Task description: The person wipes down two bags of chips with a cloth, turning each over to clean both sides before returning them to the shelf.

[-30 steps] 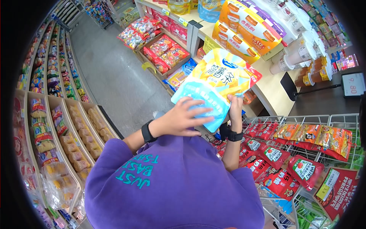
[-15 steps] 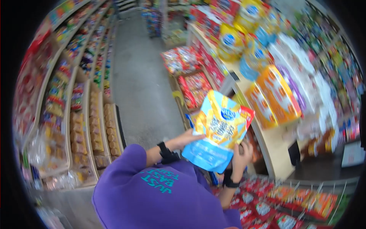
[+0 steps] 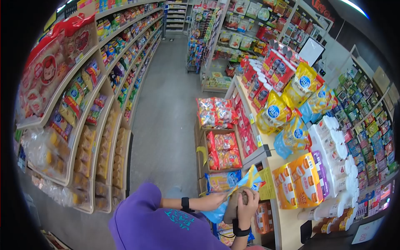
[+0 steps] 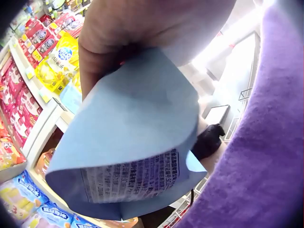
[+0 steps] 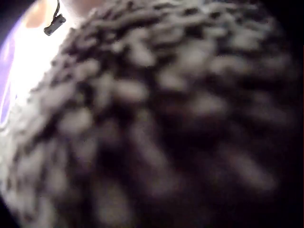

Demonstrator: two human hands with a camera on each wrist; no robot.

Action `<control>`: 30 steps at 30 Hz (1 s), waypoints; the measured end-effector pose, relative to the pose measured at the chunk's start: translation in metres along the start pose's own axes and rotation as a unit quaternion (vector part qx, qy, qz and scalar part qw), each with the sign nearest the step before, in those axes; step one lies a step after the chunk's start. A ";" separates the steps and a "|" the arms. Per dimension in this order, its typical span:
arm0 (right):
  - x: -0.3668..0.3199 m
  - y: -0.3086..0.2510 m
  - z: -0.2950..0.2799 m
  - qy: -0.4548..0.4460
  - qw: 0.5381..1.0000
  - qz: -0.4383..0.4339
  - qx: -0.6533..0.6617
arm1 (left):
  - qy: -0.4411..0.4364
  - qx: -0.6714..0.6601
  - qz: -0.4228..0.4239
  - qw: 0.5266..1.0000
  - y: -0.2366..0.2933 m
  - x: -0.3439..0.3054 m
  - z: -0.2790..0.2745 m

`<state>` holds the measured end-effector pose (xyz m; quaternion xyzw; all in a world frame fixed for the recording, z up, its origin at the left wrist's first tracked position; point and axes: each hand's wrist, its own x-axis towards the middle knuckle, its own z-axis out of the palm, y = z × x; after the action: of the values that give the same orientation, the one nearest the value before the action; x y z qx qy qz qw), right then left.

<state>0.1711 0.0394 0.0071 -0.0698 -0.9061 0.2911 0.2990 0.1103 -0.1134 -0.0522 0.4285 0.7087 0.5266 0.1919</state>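
Observation:
A snack pouch (image 3: 216, 214) in blue and yellow is in front of the purple sleeve, tilted so its printed front is mostly out of sight. My left hand (image 3: 214, 201) grips it by one edge; in the left wrist view that hand (image 4: 142, 23) is above the pouch's blue bottom (image 4: 128, 114), and small print shows below the fold. My right hand (image 3: 248, 203) holds a grey-brown fuzzy cloth (image 3: 231, 208) against the pouch, fingers bent over it. Shaggy cloth (image 5: 156, 104) fills the right wrist view, blurred.
A wooden shelf beside the right hand bears orange multipacks (image 3: 299, 181), white lidded cups (image 3: 331, 152) and yellow pouches (image 3: 271, 114). Cartons of red candy bags (image 3: 225, 150) and blue packs (image 3: 221, 182) stand below. Snack shelves (image 3: 93, 137) line the left of the aisle (image 3: 160, 104).
The head view has swung up along the aisle. The pouch, earlier face up between both hands, has been turned on edge, and the grey-brown cloth in the right hand now shows against it.

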 end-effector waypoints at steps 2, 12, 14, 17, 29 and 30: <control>0.018 0.013 0.012 0.018 1.000 0.019 0.005 | -0.013 0.010 0.009 1.000 -0.020 0.005 -0.005; 0.069 0.051 0.067 -0.070 0.964 0.161 -0.199 | -0.142 -0.023 -0.048 0.988 -0.039 0.011 -0.128; 0.077 0.052 0.062 -0.082 0.935 0.198 -0.283 | -0.092 -0.033 -0.033 0.995 -0.051 0.012 -0.148; 0.095 0.034 0.033 -0.070 0.930 0.245 -0.266 | -0.078 0.035 -0.007 0.996 -0.068 0.024 -0.184; 0.123 -0.034 -0.010 -0.276 0.929 0.117 -0.218 | -0.246 0.141 0.225 0.932 -0.065 0.106 -0.222; 0.121 -0.030 -0.014 -0.276 0.930 0.100 -0.221 | -0.255 0.139 0.248 0.924 -0.067 0.115 -0.219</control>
<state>0.0825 0.0582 0.0942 -0.1416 -0.9825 0.1201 -0.0162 -0.1395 -0.1534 -0.0108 0.7325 0.5734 0.3263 0.1681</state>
